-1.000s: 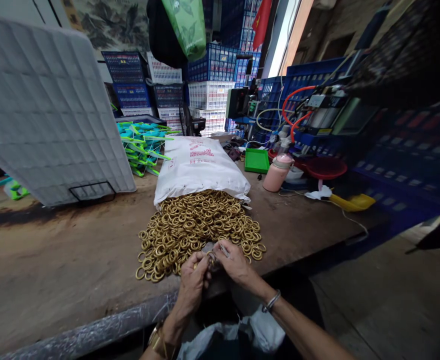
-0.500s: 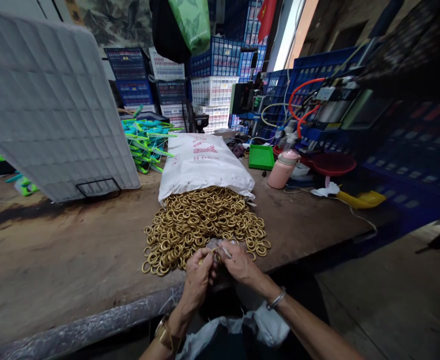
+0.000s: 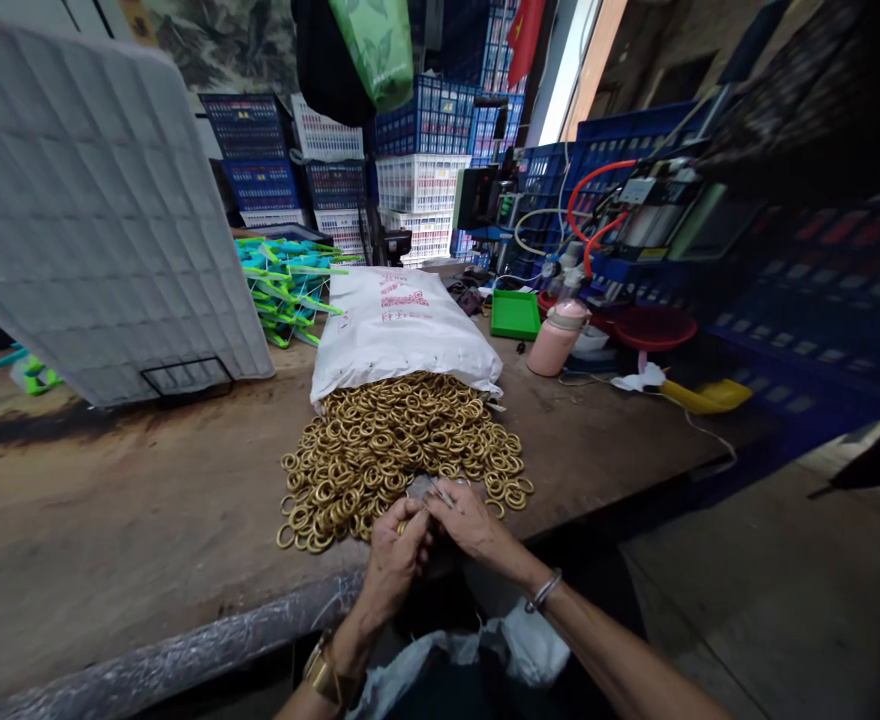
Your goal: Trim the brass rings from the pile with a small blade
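Gold-coloured rings lie in a large heap on the table, spilling from the mouth of a white sack. At the near edge of the heap, my left hand is closed, and a bit of a gold ring shows between its fingers. My right hand meets it fingertip to fingertip. In the right hand is a slim grey metal tool, slanting across the fingers; its tip is hidden. A grey patch shows just beyond the fingertips.
A pale quilted panel stands at the left, beside green and turquoise plastic pieces. To the right are a green tray, a pink bottle, a red dish and a yellow scoop. Stacked crates fill the back.
The whole view has shifted slightly. Both hands stay together at the heap's edge, and the ring between the fingers shows less than before.
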`<state>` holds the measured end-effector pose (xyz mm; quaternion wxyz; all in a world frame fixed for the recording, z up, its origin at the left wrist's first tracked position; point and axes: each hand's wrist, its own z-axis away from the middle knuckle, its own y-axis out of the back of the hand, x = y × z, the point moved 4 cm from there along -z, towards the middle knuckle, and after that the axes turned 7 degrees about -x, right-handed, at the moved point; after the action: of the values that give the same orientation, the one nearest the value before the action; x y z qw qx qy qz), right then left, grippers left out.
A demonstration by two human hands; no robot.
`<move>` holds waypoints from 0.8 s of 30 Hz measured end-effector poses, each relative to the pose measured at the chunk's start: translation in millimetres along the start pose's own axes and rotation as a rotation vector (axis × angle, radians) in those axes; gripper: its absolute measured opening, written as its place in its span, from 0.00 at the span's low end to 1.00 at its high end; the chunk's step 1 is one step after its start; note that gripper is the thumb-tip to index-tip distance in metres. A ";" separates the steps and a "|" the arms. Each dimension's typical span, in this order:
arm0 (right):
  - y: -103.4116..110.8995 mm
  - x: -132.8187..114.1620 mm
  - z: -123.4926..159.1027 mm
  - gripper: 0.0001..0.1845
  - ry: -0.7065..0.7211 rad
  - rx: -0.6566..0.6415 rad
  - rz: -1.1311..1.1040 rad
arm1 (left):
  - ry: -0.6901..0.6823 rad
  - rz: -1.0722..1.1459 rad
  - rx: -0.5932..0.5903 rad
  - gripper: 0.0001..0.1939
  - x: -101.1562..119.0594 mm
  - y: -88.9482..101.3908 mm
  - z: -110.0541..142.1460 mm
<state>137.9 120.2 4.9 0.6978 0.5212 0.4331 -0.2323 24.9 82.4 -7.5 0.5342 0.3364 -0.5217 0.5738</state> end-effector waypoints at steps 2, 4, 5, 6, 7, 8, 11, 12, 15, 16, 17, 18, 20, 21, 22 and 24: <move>0.8 -0.3 -0.4 0.14 -0.001 0.008 0.003 | 0.039 0.064 -0.035 0.16 -2.9 -0.2 -0.8; 0.7 -0.3 -0.4 0.14 0.001 0.008 -0.004 | 0.063 0.129 -0.072 0.16 -3.7 -1.2 -1.3; 0.4 -0.2 -0.3 0.14 0.002 0.004 -0.018 | 0.071 0.161 -0.091 0.16 -3.3 -2.1 -1.2; -0.1 -0.1 -0.1 0.14 0.003 -0.006 -0.040 | 0.079 0.193 -0.109 0.16 -2.5 -3.1 -1.0; -0.6 -0.3 0.2 0.14 0.007 -0.019 -0.069 | 0.082 0.229 -0.125 0.16 -1.4 -4.1 -0.5; -0.7 -0.9 0.5 0.14 0.011 -0.030 -0.100 | 0.083 0.262 -0.140 0.15 -0.2 -5.1 0.1; 1.3 -4.4 1.4 0.14 0.020 -0.037 -0.163 | 0.067 0.313 -0.166 0.14 3.2 -6.8 2.2; 2.5 -5.7 1.5 0.14 0.018 -0.033 -0.167 | 0.060 0.324 -0.171 0.13 3.8 -7.0 2.8; 6.1 -7.6 1.5 0.15 0.001 0.000 -0.127 | 0.044 0.355 -0.174 0.13 4.4 -6.7 4.1; 7.3 -7.5 1.8 0.15 -0.004 0.022 -0.083 | 0.041 0.361 -0.167 0.13 4.4 -6.0 4.3; 8.1 -7.7 2.3 0.15 0.003 0.041 -0.022 | 0.037 0.362 -0.155 0.13 4.5 -5.1 4.3; 8.3 -8.3 3.1 0.14 0.021 0.050 0.049 | 0.033 0.356 -0.141 0.13 4.6 -4.1 4.3; 6.3 -10.2 5.5 0.11 0.072 0.026 0.209 | 0.025 0.328 -0.115 0.14 4.7 -2.0 4.0; 4.5 -11.1 7.0 0.08 0.091 0.000 0.287 | 0.021 0.307 -0.103 0.14 4.6 -1.1 3.7; 2.8 -11.9 8.5 0.07 0.100 -0.024 0.357 | 0.018 0.282 -0.092 0.14 4.3 -0.2 3.5; 0.0 -12.7 11.0 0.07 0.086 -0.057 0.476 | 0.004 0.226 -0.066 0.15 3.2 1.6 2.8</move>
<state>135.3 108.4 16.6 0.7280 0.5981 0.3339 -0.0266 22.3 80.7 -4.3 0.4778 0.2564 -0.5738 0.6138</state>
